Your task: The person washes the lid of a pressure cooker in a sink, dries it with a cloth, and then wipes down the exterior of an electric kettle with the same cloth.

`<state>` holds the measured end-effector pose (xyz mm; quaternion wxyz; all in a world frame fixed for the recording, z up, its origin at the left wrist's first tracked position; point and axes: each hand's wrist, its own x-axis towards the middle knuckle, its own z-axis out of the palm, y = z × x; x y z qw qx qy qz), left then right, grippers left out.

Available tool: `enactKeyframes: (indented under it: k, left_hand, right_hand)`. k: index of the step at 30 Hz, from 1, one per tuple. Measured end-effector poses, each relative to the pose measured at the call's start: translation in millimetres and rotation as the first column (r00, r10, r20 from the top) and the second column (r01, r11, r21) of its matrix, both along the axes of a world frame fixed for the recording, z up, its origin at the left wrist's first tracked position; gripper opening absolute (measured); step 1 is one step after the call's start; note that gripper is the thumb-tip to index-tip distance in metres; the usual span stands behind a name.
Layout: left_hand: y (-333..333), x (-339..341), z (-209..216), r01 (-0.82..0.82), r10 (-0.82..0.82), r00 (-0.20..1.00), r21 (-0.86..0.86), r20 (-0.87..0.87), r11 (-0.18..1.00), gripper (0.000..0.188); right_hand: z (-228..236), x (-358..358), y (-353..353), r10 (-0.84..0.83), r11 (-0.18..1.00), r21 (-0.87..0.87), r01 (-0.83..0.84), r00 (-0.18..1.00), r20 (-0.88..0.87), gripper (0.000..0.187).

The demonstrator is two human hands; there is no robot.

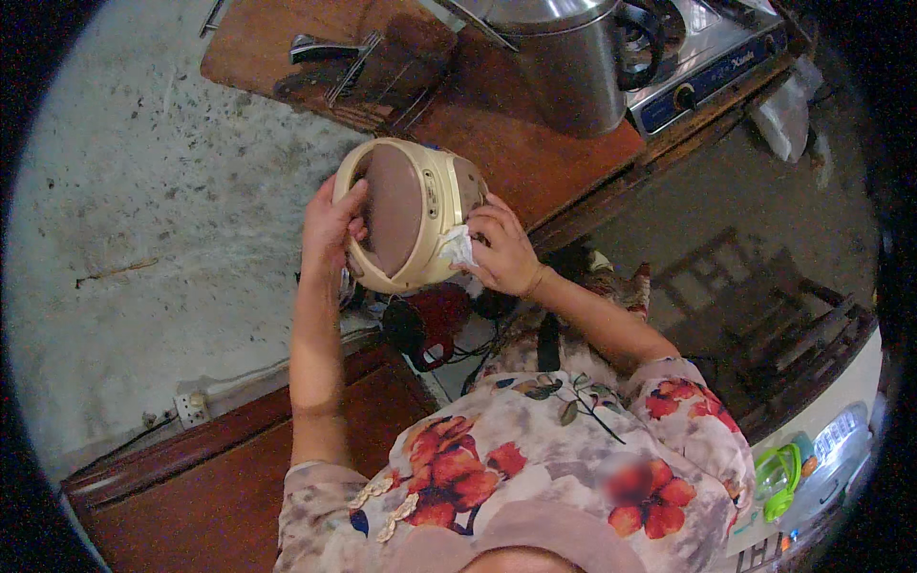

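Observation:
My left hand (331,229) grips the rim of a cream round appliance lid (406,212) with a brown inner face, holding it tilted up in front of me. Against the lid's right side, my right hand (501,250) presses a small white cloth (458,247).
A brown wooden table (516,143) behind the lid carries a large steel pot (573,57), a gas stove (712,53) and a rack of utensils (368,67). A red object (435,320) with black cables lies below the lid. A wall socket (191,409) sits at lower left. A wooden chair (764,315) stands right.

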<state>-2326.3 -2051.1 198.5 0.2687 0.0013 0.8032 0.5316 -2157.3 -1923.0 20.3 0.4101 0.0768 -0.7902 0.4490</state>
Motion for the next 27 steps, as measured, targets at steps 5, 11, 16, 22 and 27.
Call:
enactKeyframes:
  k: [5,11,16,22,27]
  left_hand:
    - [-13,-3,1,-0.011,0.010,0.999,0.042,0.040,0.999,0.044]
    - [-13,0,-6,0.031,-0.029,0.999,0.043,-0.030,0.999,0.041]
    - [-3,6,-14,0.032,-0.053,0.972,-0.093,-0.230,0.995,0.036]
    - [-1,1,-18,0.059,-0.194,0.907,-0.341,-0.374,0.938,0.030]
    - [-8,-19,-11,0.145,-0.161,0.986,-0.237,-0.047,0.961,0.026]
  right_hand:
    - [4,-30,3,-0.243,0.909,-0.280,0.308,0.939,0.243,0.027]
    - [-17,-132,48,0.046,0.850,-0.485,0.205,0.889,0.455,0.036]
    - [-26,-136,53,0.150,0.745,-0.613,0.262,0.830,0.538,0.036]
    - [-44,-127,77,0.171,0.514,-0.815,0.266,0.900,0.401,0.035]
    - [-16,-111,55,0.413,0.693,-0.704,-0.153,0.885,0.214,0.032]
